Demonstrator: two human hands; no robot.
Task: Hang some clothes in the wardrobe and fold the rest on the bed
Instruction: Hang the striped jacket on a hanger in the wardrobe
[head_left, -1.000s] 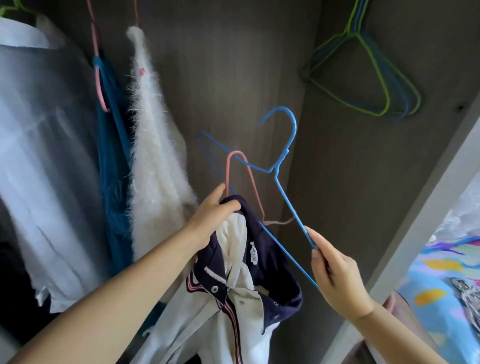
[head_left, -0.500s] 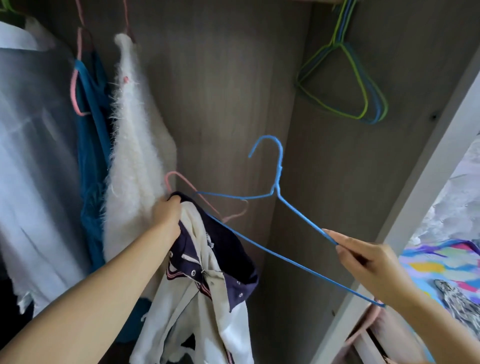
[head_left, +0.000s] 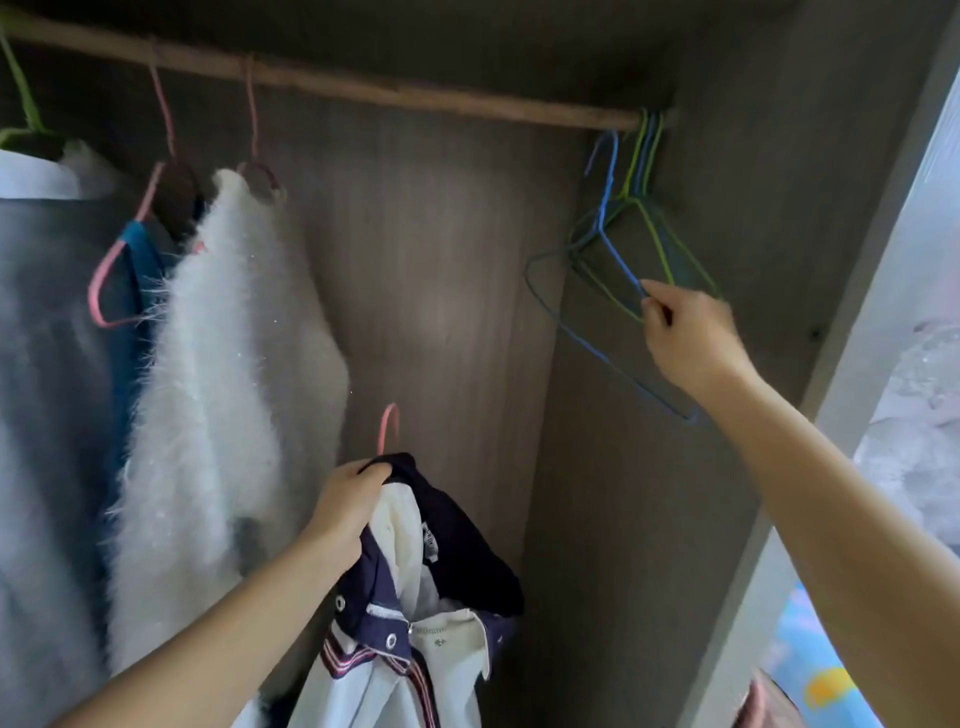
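While the left hand (head_left: 340, 512) grips a jacket (head_left: 415, 597) on its pink hanger (head_left: 387, 428) low in the wardrobe (head_left: 441, 260), the right hand (head_left: 685, 338) pinches a blue hanger (head_left: 608, 228) on the rail (head_left: 415, 96), beside spare green ones (head_left: 649, 171); a fluffy sweater (head_left: 218, 364) hangs left.

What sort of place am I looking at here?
Most likely the inside of a bedroom wardrobe. A wooden rail runs across the top, clothes such as a fluffy white sweater hang from it, and empty wire hangers are bunched at its right end. Bright bedding shows outside.
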